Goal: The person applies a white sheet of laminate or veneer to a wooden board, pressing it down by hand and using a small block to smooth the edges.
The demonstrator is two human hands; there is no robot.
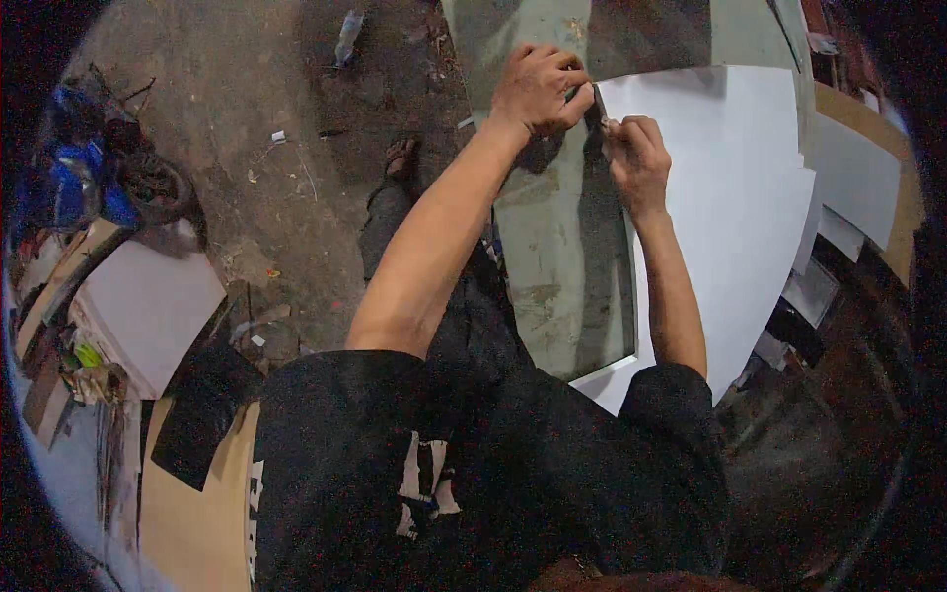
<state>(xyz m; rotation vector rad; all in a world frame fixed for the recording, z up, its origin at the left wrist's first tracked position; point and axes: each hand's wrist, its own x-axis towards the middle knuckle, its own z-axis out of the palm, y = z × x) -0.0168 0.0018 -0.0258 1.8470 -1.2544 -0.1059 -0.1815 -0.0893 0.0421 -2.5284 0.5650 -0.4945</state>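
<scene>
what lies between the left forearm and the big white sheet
In the head view: dark trousers, then green-grey worktop with a dark band, perhaps shadow, beside the white sheet.

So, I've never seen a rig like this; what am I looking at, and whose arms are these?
There is no machine: the arms belong to the person wearing the camera. This one picture comes from a wide fisheye camera on their head, looking down, so straight edges bend near the rim. A large white sheet lies on a greenish work surface. The bare left hand is by the sheet's upper left corner; the right hand, fingers curled, is by its left edge. What they hold, if anything, is too small to tell.
</scene>
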